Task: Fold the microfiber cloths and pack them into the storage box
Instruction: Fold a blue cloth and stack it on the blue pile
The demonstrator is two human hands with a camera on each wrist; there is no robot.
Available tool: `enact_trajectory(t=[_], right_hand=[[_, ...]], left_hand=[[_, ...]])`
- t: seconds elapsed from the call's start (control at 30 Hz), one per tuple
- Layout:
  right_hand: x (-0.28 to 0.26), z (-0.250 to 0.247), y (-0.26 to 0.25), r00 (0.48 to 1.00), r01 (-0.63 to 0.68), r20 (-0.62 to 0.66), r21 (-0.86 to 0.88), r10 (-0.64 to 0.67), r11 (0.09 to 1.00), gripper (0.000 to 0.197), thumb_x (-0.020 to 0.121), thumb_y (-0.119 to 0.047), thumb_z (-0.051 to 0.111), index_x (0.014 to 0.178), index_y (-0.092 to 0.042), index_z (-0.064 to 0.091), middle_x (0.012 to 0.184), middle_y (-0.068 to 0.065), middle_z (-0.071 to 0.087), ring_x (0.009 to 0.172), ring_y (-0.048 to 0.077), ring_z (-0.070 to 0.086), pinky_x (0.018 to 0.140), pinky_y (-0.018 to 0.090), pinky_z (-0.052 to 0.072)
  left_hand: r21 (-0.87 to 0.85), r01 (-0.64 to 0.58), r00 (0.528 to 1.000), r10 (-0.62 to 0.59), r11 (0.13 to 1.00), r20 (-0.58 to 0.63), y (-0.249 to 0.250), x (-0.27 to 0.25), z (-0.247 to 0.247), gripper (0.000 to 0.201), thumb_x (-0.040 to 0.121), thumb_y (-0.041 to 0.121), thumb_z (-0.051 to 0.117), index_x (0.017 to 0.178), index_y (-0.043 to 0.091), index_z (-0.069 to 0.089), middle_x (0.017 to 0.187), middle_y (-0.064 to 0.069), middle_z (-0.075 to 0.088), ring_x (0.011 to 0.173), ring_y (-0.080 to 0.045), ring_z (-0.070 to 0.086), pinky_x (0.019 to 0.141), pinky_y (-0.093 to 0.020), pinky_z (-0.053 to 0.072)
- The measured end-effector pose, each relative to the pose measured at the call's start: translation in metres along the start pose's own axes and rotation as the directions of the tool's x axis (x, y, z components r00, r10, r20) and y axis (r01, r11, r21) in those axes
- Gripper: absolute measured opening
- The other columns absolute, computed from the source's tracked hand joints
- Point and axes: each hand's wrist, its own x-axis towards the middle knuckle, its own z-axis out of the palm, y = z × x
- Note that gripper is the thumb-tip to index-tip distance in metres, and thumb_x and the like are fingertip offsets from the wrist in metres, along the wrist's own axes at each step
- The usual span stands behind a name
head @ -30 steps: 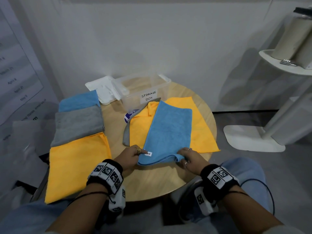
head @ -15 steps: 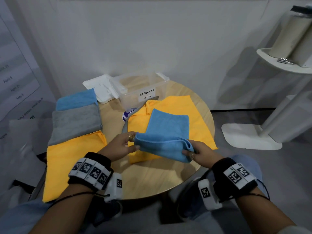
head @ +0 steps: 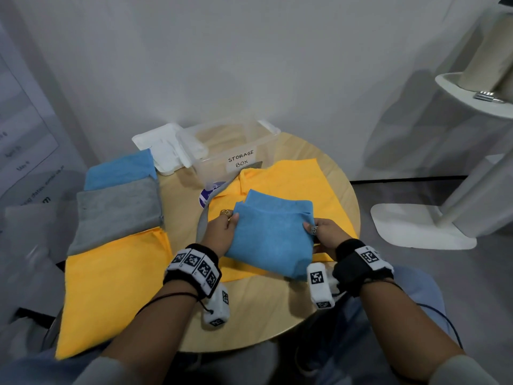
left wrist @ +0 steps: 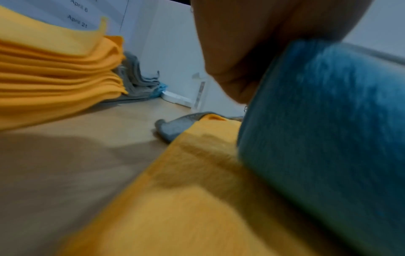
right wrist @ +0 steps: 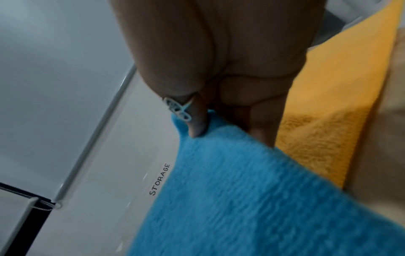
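Observation:
A blue microfiber cloth (head: pixel 270 234), folded over on itself, lies on a spread yellow cloth (head: pixel 291 182) in the middle of the round wooden table (head: pixel 266 304). My left hand (head: pixel 222 227) pinches its left edge and my right hand (head: pixel 319 232) pinches its right edge, thumbs on top. In the right wrist view the thumb presses the blue cloth (right wrist: pixel 241 190); the left wrist view shows the blue cloth (left wrist: pixel 328 121) blurred beside my palm. The clear storage box (head: pixel 230 148), labelled, stands open behind the cloths. A grey cloth (head: pixel 204 215) pokes out under the yellow one.
On the left lie stacks of yellow cloths (head: pixel 111 287), grey cloths (head: pixel 116 209) and blue cloths (head: pixel 119 169). The white box lid (head: pixel 166 147) rests beside the box. A white stand base (head: pixel 416 226) sits on the floor to the right.
Both hands lifted the near edge of the blue cloth and carried it away from me, folding the long strip into a shorter rectangle. The hands still hold its sides.

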Motion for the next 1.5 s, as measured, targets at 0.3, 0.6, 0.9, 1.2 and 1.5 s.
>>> enact_trajectory(t=[0.3,0.6,0.9,1.2,1.5], right_hand=[[0.044,-0.004,0.012,0.974,-0.099,-0.222,-0.232,0.046,0.968,0.030,0.098,-0.023,0.043,0.107,0.002,0.055,0.112,0.022,0.059,0.103,0.038,0.056,0.093,0.054,0.046],[0.076,-0.004,0.001,0.939,-0.089,-0.343,-0.320,-0.027,0.943,0.029,0.099,-0.026,0.042,0.112,-0.001,0.052,0.101,0.013,0.053,0.091,0.027,0.049,0.072,0.028,0.032],[0.086,-0.008,0.007,0.911,-0.080,-0.406,-0.346,-0.073,0.935,0.018,0.100,-0.022,0.040,0.091,-0.008,0.047,0.088,0.011,0.051,0.080,0.025,0.045,0.068,0.029,0.031],[0.084,-0.005,-0.008,0.907,-0.134,-0.418,-0.407,-0.054,0.903,0.034,0.098,-0.028,0.045,0.116,0.000,0.052,0.114,0.022,0.059,0.096,0.034,0.055,0.075,0.035,0.040],[0.028,0.031,0.026,0.933,0.267,0.096,-0.831,-0.347,0.487,0.083,0.087,-0.069,0.013,0.144,-0.012,0.034,0.152,0.029,0.014,0.139,0.047,0.019,0.109,0.053,0.026]], left_hand=[[-0.020,0.058,0.985,-0.054,0.998,0.162,-0.005,0.031,0.008,0.023,0.092,0.003,0.049,0.106,0.021,0.047,0.116,-0.012,0.057,0.108,-0.027,0.057,0.082,-0.029,0.044],[0.146,0.073,0.963,-0.107,0.987,0.248,0.001,0.063,0.021,0.038,0.095,0.016,0.050,0.133,0.009,0.045,0.141,-0.008,0.045,0.128,-0.023,0.044,0.102,-0.027,0.035],[0.085,0.090,0.964,-0.108,0.992,0.244,-0.015,0.045,0.014,0.071,0.082,0.025,0.071,0.138,0.009,0.032,0.112,-0.005,0.060,0.089,-0.017,0.058,0.076,-0.030,0.047],[0.192,0.014,0.997,-0.027,0.981,0.067,-0.019,0.041,0.030,0.035,0.093,0.010,0.053,0.126,0.014,0.044,0.066,0.004,0.042,0.057,-0.015,0.044,0.054,-0.031,0.031],[0.093,-0.140,0.958,0.111,0.986,0.264,-0.022,0.025,0.028,0.047,0.091,0.001,0.052,0.135,0.014,0.041,0.142,-0.005,0.038,0.130,-0.020,0.041,0.101,-0.022,0.034]])
